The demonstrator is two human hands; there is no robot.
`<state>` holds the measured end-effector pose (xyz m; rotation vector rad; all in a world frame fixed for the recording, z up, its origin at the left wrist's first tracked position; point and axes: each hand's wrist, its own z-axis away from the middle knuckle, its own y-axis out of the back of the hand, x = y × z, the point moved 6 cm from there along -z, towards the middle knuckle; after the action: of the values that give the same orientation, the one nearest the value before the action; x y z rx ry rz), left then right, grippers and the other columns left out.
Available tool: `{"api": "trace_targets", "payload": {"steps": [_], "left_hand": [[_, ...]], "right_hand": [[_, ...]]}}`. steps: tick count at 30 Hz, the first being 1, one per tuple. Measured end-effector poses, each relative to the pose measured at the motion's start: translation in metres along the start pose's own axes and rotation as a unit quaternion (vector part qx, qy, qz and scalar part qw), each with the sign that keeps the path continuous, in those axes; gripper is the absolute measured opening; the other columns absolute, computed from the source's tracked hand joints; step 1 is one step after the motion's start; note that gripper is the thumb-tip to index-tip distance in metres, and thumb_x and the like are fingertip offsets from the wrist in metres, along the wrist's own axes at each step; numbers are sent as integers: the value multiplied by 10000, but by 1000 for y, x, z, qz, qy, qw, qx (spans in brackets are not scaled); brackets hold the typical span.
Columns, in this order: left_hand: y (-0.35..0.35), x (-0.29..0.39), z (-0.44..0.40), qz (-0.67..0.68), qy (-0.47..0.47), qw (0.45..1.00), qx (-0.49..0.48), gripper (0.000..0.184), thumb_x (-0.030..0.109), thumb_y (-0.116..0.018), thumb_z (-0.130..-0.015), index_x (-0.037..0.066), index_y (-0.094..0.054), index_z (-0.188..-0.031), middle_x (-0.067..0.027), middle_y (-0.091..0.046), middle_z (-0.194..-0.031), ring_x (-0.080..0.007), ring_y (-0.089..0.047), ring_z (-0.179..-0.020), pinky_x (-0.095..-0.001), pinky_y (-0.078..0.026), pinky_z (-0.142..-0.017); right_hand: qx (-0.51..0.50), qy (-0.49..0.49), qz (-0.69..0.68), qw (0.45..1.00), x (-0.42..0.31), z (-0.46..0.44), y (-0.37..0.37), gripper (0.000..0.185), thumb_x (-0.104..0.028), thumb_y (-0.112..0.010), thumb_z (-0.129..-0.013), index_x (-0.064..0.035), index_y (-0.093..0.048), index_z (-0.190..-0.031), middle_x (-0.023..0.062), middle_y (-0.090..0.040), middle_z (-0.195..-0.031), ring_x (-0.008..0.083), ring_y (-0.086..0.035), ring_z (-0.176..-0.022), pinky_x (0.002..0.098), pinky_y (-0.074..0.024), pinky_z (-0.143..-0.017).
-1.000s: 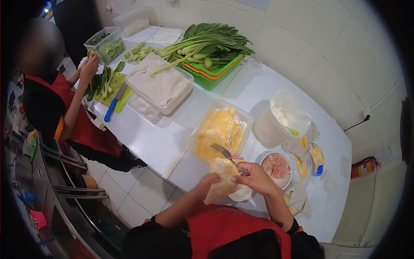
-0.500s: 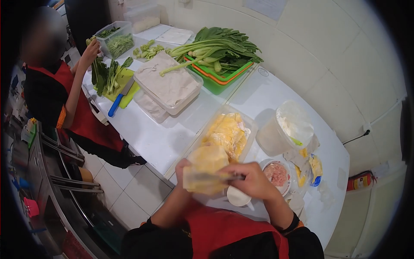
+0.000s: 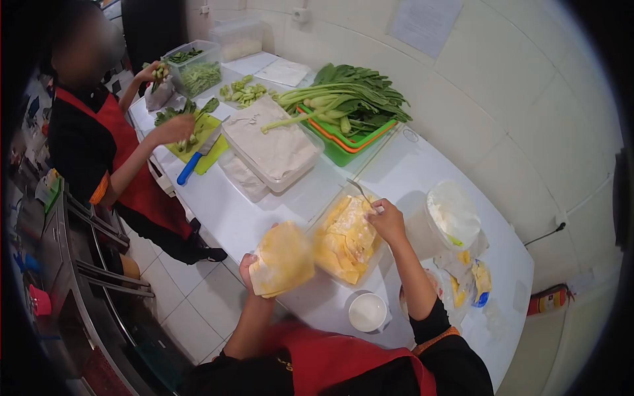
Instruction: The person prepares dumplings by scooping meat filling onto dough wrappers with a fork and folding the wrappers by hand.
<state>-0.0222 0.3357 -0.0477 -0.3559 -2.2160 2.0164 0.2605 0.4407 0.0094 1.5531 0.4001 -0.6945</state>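
Near the table's front edge, my left hand (image 3: pixel 248 269) holds a stack of yellow sheets (image 3: pixel 284 259), slightly blurred. My right hand (image 3: pixel 386 221) is closed on a metal fork (image 3: pixel 358 187), over the far right part of a clear tub (image 3: pixel 380 259) filled with folded yellow pieces (image 3: pixel 343 244) dusted with white. A small white bowl (image 3: pixel 368 312) stands in front of the tub. Behind my right forearm, a bowl of pink filling (image 3: pixel 434 282) is mostly hidden.
A co-worker (image 3: pixel 112 138) stands at the left by a blue-handled knife (image 3: pixel 191 165) on a green board (image 3: pixel 210 156). Beyond are a cloth-covered container (image 3: pixel 267 142), leafy greens (image 3: pixel 356 92) in a green basket (image 3: pixel 347 156) and a white-lined bucket (image 3: pixel 452 214). Opened packaging (image 3: pixel 482 284) lies right.
My right hand has moved away from the sheets to the tub, still with the fork. My left hand has moved left with the sheets. The co-worker's nearer hand has lowered toward the board.
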Motion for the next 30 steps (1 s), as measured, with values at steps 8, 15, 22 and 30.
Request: {"api": "trace_targets", "payload": {"steps": [8,15,22,30], "left_hand": [[17,-23,8,5,21,996,91,539,276,-408,-772,-71,-490,-1176,-244,-564,-1136,-393,-577,-996,-492,-451,-895],[8,-69,13,-72,99,974,190,538,283,-407,-769,-52,-490,-1181,-229,-570,-1131,-363,-594,-971,-471,-470,-874],[3,-97,-2,-79,171,970,155,548,266,-438,-746,-52,-464,-1192,-218,-568,-1125,-350,-600,-959,-443,-491,-849],[10,-93,-3,-47,162,974,149,590,301,-382,-789,-86,-437,-1231,-274,-525,-1183,-402,-588,-984,-488,-482,-859]], "right_hand": [[-17,-31,-132,991,26,84,67,199,-162,-558,-846,-74,-621,-1013,89,-641,-776,147,-606,-690,328,-474,-617],[15,-121,28,992,71,230,169,211,-116,-556,-815,-89,-669,-991,118,-666,-807,209,-625,-699,304,-479,-668],[76,-232,238,940,91,278,142,228,-109,-574,-783,-171,-686,-971,161,-644,-846,334,-614,-782,416,-481,-684],[8,-198,262,944,89,278,120,230,-84,-568,-770,-147,-689,-954,162,-633,-770,343,-608,-730,430,-470,-638]]}}
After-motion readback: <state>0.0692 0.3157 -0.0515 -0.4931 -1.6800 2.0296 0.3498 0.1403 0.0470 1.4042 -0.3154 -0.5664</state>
